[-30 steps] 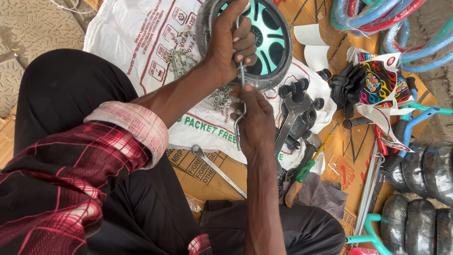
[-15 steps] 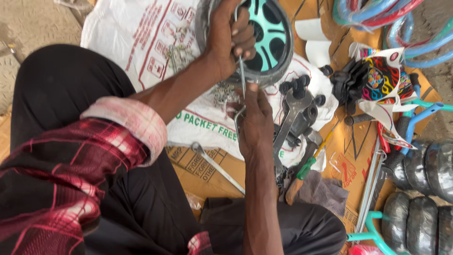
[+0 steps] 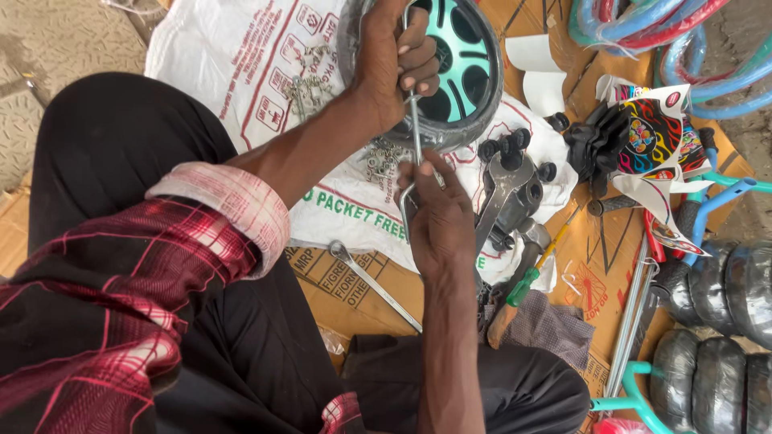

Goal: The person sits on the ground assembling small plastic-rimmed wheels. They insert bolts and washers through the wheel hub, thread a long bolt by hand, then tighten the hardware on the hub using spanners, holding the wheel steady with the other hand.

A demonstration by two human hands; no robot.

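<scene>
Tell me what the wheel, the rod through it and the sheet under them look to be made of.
Wheel: teal hub with moulded cut-outs, probably plastic; dull grey-black rim, likely rubber or foam. Rod: thin, bright and shiny, so likely plated steel; left hand grips the wheel, right hand the rod. Sheet: white, printed and creased like a woven plastic sack.

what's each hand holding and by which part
Left hand grips the teal wheel at its rim and hub side; right hand holds the thin metal rod by its lower end.

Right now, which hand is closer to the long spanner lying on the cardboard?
Right. The right hand, gripping a thin metal rod, is just above the spanner; the left hand holds the teal wheel farther up.
</scene>
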